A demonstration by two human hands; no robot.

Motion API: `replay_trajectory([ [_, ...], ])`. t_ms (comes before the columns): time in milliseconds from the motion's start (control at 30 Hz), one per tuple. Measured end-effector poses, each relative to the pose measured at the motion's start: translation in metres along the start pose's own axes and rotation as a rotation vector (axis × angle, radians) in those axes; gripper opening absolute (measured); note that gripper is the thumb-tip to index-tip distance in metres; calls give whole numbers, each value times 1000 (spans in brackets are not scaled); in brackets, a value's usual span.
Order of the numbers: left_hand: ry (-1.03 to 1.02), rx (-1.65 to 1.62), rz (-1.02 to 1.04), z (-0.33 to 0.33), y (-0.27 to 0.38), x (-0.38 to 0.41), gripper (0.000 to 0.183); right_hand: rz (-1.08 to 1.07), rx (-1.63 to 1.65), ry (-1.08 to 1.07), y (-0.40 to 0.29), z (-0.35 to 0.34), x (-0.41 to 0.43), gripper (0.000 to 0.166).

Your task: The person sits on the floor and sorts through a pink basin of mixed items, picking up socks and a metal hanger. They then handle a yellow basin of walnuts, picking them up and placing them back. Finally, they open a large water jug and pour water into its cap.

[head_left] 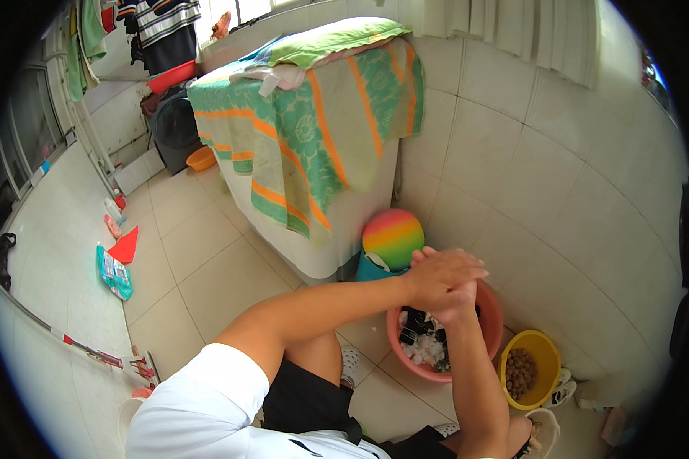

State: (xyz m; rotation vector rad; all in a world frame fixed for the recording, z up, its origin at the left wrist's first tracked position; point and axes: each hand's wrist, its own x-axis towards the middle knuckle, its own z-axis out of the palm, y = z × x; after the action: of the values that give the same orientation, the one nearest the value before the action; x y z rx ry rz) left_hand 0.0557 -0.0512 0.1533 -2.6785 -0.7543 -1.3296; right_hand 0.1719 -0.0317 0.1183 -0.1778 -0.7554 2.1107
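My left hand [443,280] lies across my right hand [458,301], palm against palm, in front of me. Both are slightly blurred, and whatever might be between the palms is hidden. Beneath them on the floor stands a pink plastic basin [496,321]. It holds black and white cloth items [416,324] among white clumps that look like foam or wadding. My right forearm and hands cover part of the basin.
A rainbow-striped ball [393,238] rests in a teal container [373,269] behind the basin. At right, a yellow bucket [551,344] contains brown round nuts or similar [519,373]. A towel-draped appliance [333,258] stands ahead. A mop [92,351] leans at left beside a detergent bag [115,272].
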Motion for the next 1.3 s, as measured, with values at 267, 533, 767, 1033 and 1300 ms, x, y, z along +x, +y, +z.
replay_trajectory([
  [267,-90,-590,-1156,-9,-8,-7,48,-198,-308,200,-28,61,-39,66],
  [533,112,-1797,-1264,-9,41,24,88,-908,-1812,150,11,-18,-53,60],
  [767,-178,-1620,-1245,0,37,17,70,924,-2086,-109,-81,-165,-92,59],
  [1033,-378,-1316,-1490,65,12,-23,47,730,-2096,507,-153,-305,-256,45],
  [1300,-738,-1152,-1551,215,25,-45,38,453,-2187,906,-29,-370,-309,31],
])
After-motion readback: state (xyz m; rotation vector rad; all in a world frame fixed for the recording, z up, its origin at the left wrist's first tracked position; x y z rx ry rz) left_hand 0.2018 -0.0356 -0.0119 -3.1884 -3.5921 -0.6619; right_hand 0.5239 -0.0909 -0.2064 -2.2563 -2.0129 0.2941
